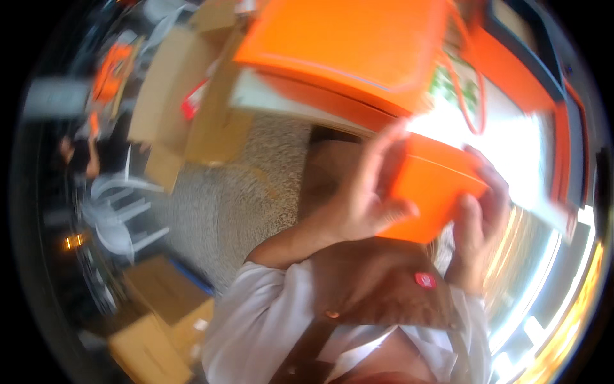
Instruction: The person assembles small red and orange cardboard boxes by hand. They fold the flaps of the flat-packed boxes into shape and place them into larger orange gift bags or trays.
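Observation:
Between both palms I hold a small orange box (430, 192), with a seam running around it near its top. My left hand (377, 185) grips the box's left side, the thumb lying over the near face. On the opposite side my right hand (481, 208) is wrapped round the edge, thumb toward the front. Just beyond them stands a large orange bag (345, 48) with an orange cord handle (470, 77), on a white table (511, 150). The picture is blurred, so finer detail on the small box cannot be made out.
An open cardboard carton (211, 121) stands to the left of the table, with something red inside. More cardboard boxes (160, 320) lie at lower left. A white chair (118, 211) and another person (83, 157) are farther left. Larger orange boxes (511, 64) stand at far right.

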Motion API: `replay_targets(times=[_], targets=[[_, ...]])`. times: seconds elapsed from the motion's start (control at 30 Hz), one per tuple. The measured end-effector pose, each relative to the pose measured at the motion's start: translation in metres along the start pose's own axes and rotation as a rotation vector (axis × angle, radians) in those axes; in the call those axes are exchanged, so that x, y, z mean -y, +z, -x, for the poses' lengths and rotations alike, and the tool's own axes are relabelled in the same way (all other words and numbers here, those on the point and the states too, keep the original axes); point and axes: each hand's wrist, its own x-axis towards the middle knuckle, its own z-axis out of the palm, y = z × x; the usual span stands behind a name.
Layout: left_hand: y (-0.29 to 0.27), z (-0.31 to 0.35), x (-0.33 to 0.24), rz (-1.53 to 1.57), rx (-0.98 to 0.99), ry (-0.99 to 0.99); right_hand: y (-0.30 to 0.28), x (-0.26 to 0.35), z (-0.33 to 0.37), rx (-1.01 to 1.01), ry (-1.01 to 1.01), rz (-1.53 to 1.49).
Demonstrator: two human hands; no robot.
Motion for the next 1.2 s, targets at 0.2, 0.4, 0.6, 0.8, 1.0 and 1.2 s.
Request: replay_targets(times=[0.2, 0.4, 0.6, 0.8, 1.0, 1.2], targets=[[-0.044, 0.05, -0.002, -0.003, 0.06, -0.326, 0.032, -0.015, -0.015, 0.112, -0.032, 0.012], [-0.129, 0.126, 0.002, 0.027, -0.703, -0.099, 0.053, 0.002, -0.022, 0.239, 0.03, -0.122], [-0.276, 0.187, 0.088, 0.288, -1.011, -0.411, 0.054, 0.011, -0.019, 0.377, 0.127, 0.244], [-0.49, 0.114, 0.013, 0.299, -1.162, -0.186, 0.054, 0.027, -0.025, 0.306, 0.12, 0.214], [-0.408, 0.071, 0.058, -0.169, -1.02, -0.435, 0.013, 0.033, -0.04, 0.076, 0.01, 0.352], [-0.247, 0.086, 0.11, -0.126, -0.808, -0.542, -0.09, 0.023, -0.119, -0.186, -0.181, 0.67]])
